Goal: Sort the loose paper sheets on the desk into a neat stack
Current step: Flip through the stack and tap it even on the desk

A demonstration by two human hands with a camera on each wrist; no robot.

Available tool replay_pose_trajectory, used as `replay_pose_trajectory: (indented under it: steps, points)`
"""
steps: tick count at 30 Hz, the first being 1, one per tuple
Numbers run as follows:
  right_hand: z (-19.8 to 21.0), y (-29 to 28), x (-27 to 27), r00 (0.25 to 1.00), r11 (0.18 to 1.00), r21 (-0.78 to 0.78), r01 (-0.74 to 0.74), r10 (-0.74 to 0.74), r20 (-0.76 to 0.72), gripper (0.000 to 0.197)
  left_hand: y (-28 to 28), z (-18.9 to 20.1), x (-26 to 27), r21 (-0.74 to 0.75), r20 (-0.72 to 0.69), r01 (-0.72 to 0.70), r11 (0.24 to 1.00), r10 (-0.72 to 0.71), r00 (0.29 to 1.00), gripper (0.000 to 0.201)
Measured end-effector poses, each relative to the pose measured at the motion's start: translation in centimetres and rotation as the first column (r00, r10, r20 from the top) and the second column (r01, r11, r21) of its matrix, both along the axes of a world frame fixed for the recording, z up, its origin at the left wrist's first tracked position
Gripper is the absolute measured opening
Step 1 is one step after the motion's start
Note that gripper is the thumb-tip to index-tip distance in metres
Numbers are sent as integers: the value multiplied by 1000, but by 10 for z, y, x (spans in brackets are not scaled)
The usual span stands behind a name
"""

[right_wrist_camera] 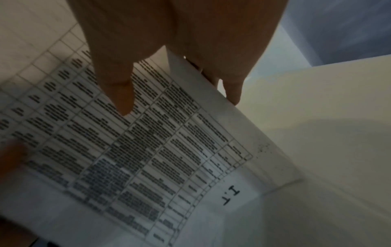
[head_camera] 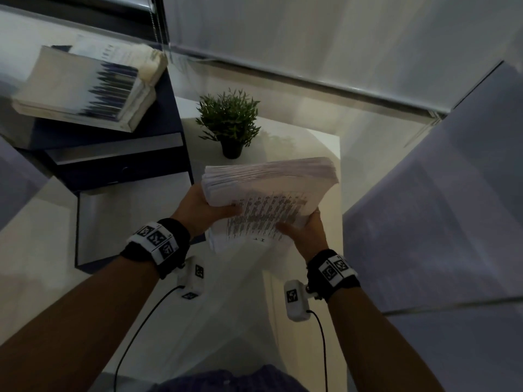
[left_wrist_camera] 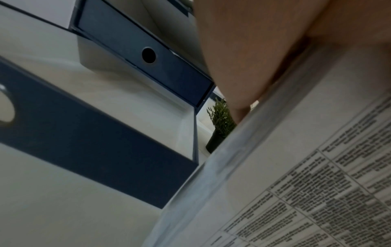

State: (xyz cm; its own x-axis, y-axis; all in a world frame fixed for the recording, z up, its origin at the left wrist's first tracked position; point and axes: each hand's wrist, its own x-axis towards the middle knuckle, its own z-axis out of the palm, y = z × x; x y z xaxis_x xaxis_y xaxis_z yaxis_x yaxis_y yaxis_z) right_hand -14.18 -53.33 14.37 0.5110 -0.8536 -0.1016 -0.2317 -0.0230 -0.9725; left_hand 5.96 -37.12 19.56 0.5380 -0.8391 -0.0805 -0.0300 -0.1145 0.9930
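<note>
A thick paper stack (head_camera: 268, 190), its top sheet printed with a dense table of text, is held above the white table (head_camera: 325, 142). The left hand (head_camera: 203, 207) and right hand (head_camera: 307, 230) each clasp a side, thumbs on top, fingers (right_wrist_camera: 234, 93) underneath.

Head view: high, looking steeply down over both forearms onto the desk (head_camera: 311, 142); wide and somewhat distant.

Left wrist view: low, very close, looking along the hand past the paper stack (left_wrist_camera: 275, 167) toward the plant (left_wrist_camera: 220, 120).

Right wrist view: close above the printed sheet (right_wrist_camera: 148, 150).

All three share the stack; head and left wrist views share the plant.
</note>
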Motion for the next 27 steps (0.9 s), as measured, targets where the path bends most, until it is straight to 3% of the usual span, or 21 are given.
replay_pose_trajectory:
  steps: [4, 6, 9, 13, 17, 21, 24, 27]
  points:
    - [-7, -7, 5, 1000, 1000, -3, 24, -24, 10, 87, 1, -1, 0, 5, 10, -9, 1000, 9, 1000, 62]
    - [-7, -10, 7, 1000, 1000, -3, -17, 17, -18, 89, 1, -3, 2, 11, 27, -18, 1000, 18, 999, 55]
    - [3, -23, 9, 999, 1000, 28, 3, -5, 54, 90, 2, -7, 1, 24, 45, -53, 998, 52, 998, 41]
    - [15, -26, 11, 998, 999, -42, 7, -10, -63, 33, -4, -7, -6, 19, 62, -152, 988, 150, 987, 24]
    - [25, -18, 13, 993, 991, -62, 117, -117, -3, 16, -20, 8, -21, -30, 6, -346, 938, 346, 938, 20]
    - [26, 5, 12, 979, 984, -28, 178, -174, 108, 27, -24, 11, -40, -102, 41, -478, 872, 484, 874, 26]
    - [13, 20, 9, 989, 990, -24, 136, -134, 66, 56, -17, -3, -38, -138, 30, -403, 905, 410, 911, 46]
    - [11, 20, 8, 976, 982, 54, 179, -185, 112, 80, -16, -6, -30, -103, 50, -316, 943, 322, 945, 58]
